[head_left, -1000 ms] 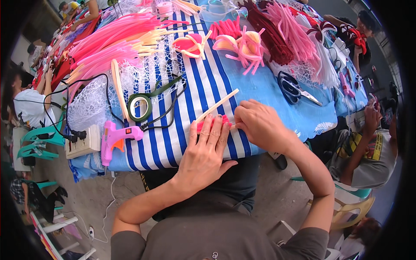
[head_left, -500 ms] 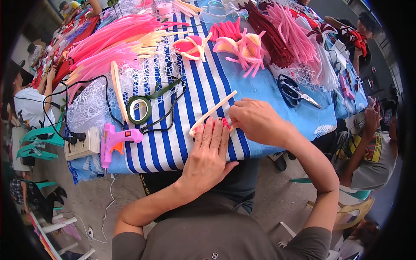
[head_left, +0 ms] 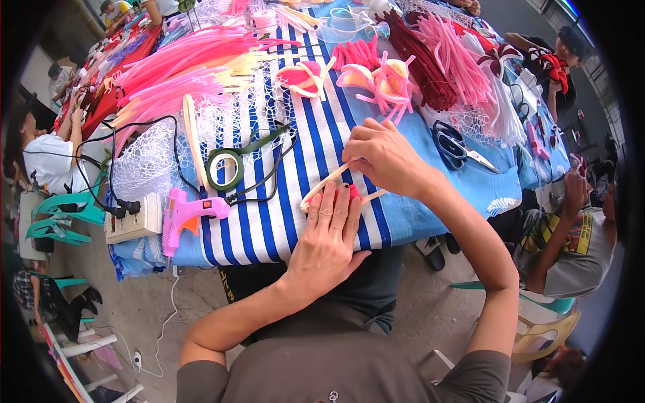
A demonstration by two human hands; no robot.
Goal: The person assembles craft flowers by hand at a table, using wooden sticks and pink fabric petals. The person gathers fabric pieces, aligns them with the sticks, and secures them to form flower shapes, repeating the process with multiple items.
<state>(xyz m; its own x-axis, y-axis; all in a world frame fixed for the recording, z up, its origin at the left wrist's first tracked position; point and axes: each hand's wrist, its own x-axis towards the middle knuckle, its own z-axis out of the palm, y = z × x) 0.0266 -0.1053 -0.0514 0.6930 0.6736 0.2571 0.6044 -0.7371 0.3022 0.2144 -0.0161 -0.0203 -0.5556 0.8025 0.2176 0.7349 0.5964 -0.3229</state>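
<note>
A bright pink fuzzy piece [head_left: 354, 193] lies on the blue-and-white striped cloth [head_left: 269, 225] near its front edge, mostly hidden beneath your flat, unclenched left hand [head_left: 326, 235]. Your right hand [head_left: 383, 156] pinches the upper end of a cream strip [head_left: 325, 183] alongside. Pulling too hard, or pressing too lightly, could skew both. Farther left, the glue gun [head_left: 177, 218], if hot, could burn you.

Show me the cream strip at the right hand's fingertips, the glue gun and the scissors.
Cream strip [head_left: 327, 181], head view: around mid-length.
Glue gun [head_left: 177, 215], head view: pink body.
Scissors [head_left: 463, 148], head view: handles, near the blades.
</note>
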